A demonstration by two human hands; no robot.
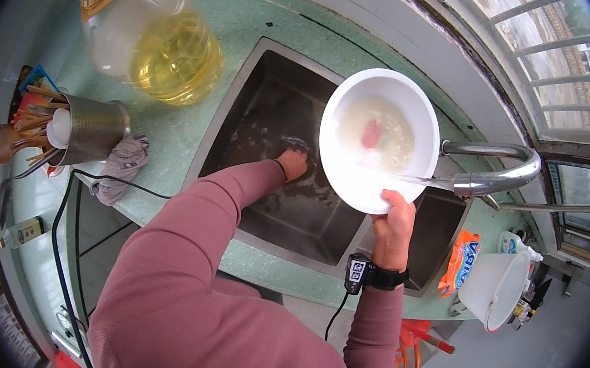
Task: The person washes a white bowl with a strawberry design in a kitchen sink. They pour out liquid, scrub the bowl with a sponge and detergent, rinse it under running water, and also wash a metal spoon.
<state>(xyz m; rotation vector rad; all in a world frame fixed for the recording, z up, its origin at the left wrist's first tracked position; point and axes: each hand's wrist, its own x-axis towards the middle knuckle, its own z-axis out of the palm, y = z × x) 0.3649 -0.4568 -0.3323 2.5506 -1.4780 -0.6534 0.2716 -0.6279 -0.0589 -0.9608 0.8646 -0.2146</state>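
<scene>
My right hand grips the near rim of a white bowl, thumb over the edge. The bowl hangs over the divider of a double-basin sink. A stream of water runs into it from the curved metal faucet. Inside lies cloudy water with a blurred reddish patch, whose nature I cannot tell. My left hand reaches down into the larger basin, where some water stands. Its fingers are largely hidden, so whether they hold anything does not show.
An oil jug stands on the green counter at left. Beside it are a perforated metal utensil holder and a grey cloth. At right sit an orange packet and a white bucket. A black cable hangs at left.
</scene>
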